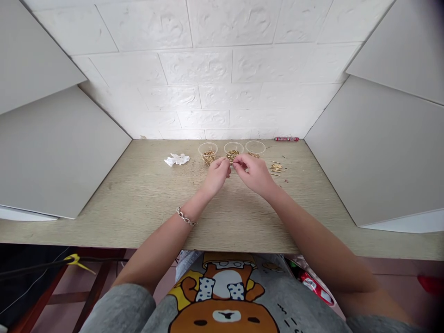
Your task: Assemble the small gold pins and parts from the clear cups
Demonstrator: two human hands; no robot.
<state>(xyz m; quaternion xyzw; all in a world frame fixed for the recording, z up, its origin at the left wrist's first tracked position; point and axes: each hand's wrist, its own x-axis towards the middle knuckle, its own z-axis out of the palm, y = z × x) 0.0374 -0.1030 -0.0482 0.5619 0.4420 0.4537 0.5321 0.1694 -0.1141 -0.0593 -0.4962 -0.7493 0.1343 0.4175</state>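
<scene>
Tiny piece point(231, 163) is apparently pinched in narrowed fingers of left hand point(218, 173) and right hand point(254, 173), close by middle cup point(233, 146); fine two-handed handling is judged under way, steady pinch called for.

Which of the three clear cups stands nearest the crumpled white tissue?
The leftmost cup; the middle cup and rightmost cup stand farther from the tissue.
</scene>
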